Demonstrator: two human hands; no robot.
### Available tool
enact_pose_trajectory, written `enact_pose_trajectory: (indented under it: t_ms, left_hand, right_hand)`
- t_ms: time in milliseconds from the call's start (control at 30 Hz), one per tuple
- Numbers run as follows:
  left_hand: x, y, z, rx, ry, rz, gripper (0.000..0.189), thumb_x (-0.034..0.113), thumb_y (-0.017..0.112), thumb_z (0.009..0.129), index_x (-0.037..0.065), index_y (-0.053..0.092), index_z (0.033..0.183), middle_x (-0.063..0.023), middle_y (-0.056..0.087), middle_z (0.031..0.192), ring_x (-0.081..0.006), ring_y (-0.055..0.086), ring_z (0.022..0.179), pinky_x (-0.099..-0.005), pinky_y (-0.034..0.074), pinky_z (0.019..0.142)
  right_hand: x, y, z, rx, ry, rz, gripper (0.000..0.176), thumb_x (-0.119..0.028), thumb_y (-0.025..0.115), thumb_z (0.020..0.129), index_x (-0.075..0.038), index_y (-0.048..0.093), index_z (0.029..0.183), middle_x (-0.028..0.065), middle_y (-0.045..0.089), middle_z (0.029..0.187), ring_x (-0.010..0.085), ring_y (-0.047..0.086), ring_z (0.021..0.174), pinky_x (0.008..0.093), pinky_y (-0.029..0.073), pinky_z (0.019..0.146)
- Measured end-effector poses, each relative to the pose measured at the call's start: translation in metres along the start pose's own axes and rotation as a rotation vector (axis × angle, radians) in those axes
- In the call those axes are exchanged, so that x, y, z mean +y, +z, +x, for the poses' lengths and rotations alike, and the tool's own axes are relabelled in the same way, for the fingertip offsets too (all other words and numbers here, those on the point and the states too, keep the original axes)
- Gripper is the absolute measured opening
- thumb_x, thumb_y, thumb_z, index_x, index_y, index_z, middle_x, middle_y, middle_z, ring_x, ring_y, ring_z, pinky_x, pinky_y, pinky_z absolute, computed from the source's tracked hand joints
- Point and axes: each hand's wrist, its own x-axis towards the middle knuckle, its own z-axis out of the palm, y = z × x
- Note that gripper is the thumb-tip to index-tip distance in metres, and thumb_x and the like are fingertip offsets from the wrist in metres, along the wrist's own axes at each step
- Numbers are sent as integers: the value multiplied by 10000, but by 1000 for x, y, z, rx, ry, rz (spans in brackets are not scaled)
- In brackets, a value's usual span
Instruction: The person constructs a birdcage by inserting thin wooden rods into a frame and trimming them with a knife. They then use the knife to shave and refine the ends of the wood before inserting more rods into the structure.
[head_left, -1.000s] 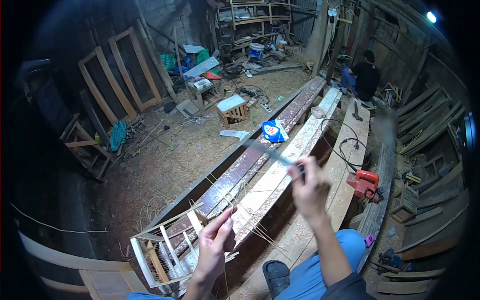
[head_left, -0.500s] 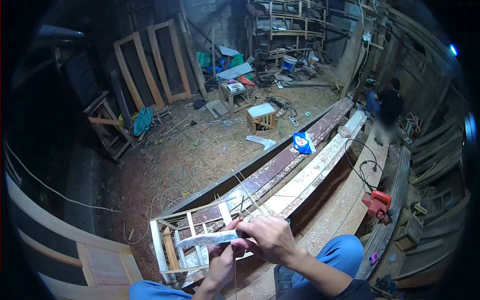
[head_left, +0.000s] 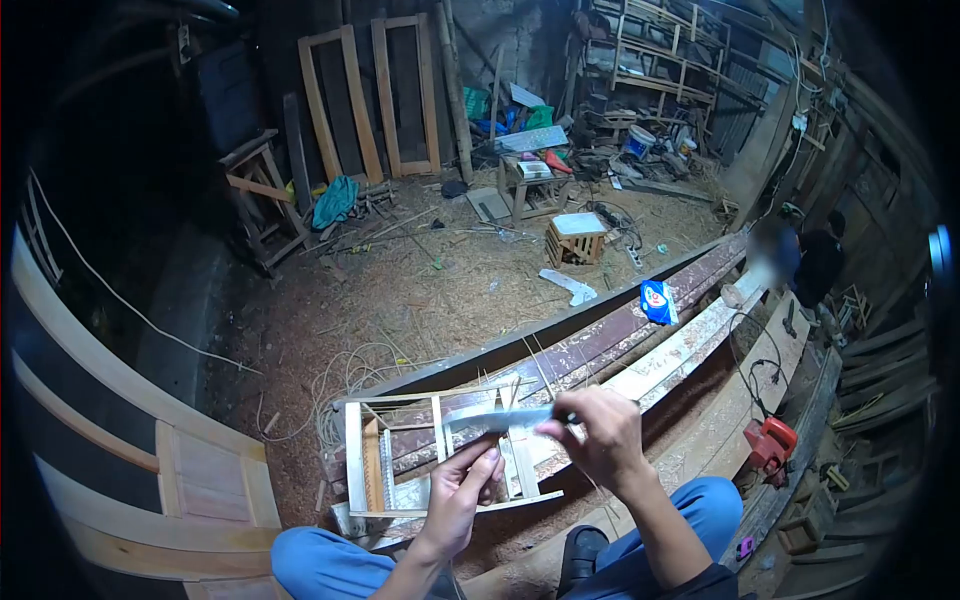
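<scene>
My right hand (head_left: 605, 430) is closed round the handle of a knife (head_left: 500, 419). Its blade, smeared by motion, points left above my left hand (head_left: 468, 490). The fingers of that hand are pinched together on a thin strip (head_left: 457, 582), mostly hidden by the hand and wrist. Beneath both hands lies a small wooden frame (head_left: 355, 460) with pale crosspieces and a toothed row at its left end. It rests on long planks in front of my knees.
A blue packet (head_left: 658, 302) lies on the dark red plank (head_left: 610, 340). To the right stands a red power tool (head_left: 770, 445) with a black cable. A slatted wooden stool (head_left: 576, 240) is on the shavings-strewn floor. Another person (head_left: 822, 262) crouches at the far right.
My right hand has moved up and right with the knife, away from my left hand. The left hand stays pinched. The head view has shifted left, and the other person has bent forward.
</scene>
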Motion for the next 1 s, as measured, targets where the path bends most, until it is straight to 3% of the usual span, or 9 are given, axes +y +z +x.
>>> enact_pose_trajectory:
  t_ms: [67, 133, 167, 267, 333, 400, 467, 733, 1000]
  left_hand:
    - [5, -1, -5, -19, 5, 52, 284, 142, 563, 1007, 15, 640, 1249, 21, 552, 786, -22, 398, 617, -191, 302, 533]
    - [8, -7, -8, -92, 28, 82, 335, 130, 551, 1010, 27, 602, 1324, 16, 552, 772, -24, 399, 616, -193, 295, 528]
    - [13, -4, -10, -64, 51, 77, 336, 130, 552, 1009, 28, 601, 1326, 18, 546, 763, -24, 394, 614, -193, 291, 528]
    - [20, -13, -6, -11, 98, 106, 355, 115, 538, 1008, 27, 582, 1349, 17, 544, 748, -26, 394, 609, -189, 295, 536]
    - [22, -15, -3, -16, 28, 90, 387, 92, 513, 991, 55, 560, 1373, 44, 435, 698, -33, 330, 578, -206, 263, 513]
    - [10, -17, -1, 10, 32, 128, 439, 59, 489, 974, 52, 523, 1412, 50, 415, 702, -35, 330, 595, -209, 263, 530]
    - [10, -10, -2, -72, 12, 98, 432, 43, 501, 978, 50, 533, 1409, 67, 537, 871, -17, 362, 665, -180, 289, 588]
    - [9, -3, 1, -118, -166, -53, 459, 66, 484, 999, 74, 478, 1458, 93, 416, 749, -15, 331, 633, -184, 263, 583]
    - [1, 6, 3, -149, -195, 10, 509, 54, 488, 982, 17, 407, 1483, 46, 448, 759, -52, 341, 629, -216, 285, 588]
  right_hand:
    - [19, -1, -2, 141, 213, -46, 192, -199, 727, 886, -52, 605, 911, 104, 650, 740, 268, 660, 628, 357, 524, 572]
    - [30, -22, 6, 196, 493, -130, 203, -229, 668, 936, -42, 590, 930, 140, 621, 720, 287, 613, 564, 377, 460, 515]
    - [38, -27, 0, 258, 489, -105, 219, -247, 655, 947, -41, 583, 932, 134, 612, 711, 280, 603, 552, 370, 459, 513]
    - [27, -17, -10, 341, 422, 73, 257, -289, 646, 957, -43, 577, 929, 110, 595, 690, 265, 582, 540, 349, 456, 513]
    - [16, 5, -13, 238, 61, -14, 298, -342, 614, 973, -56, 576, 897, 84, 556, 647, 215, 549, 520, 328, 410, 475]
    - [-6, 9, -11, 2, -93, -22, 327, -388, 717, 885, -86, 591, 875, 54, 592, 639, 209, 574, 515, 330, 432, 464]
    - [-16, 24, -17, -27, -95, 99, 331, -396, 723, 874, -95, 584, 890, 38, 582, 634, 207, 563, 510, 330, 418, 459]
    - [-12, 20, -13, -39, -133, 52, 347, -380, 735, 859, -95, 559, 947, 38, 563, 645, 211, 549, 525, 338, 405, 478]
    - [-10, 14, -19, -36, -156, 64, 363, -357, 740, 860, -88, 541, 1002, 32, 563, 656, 205, 544, 529, 336, 402, 480]
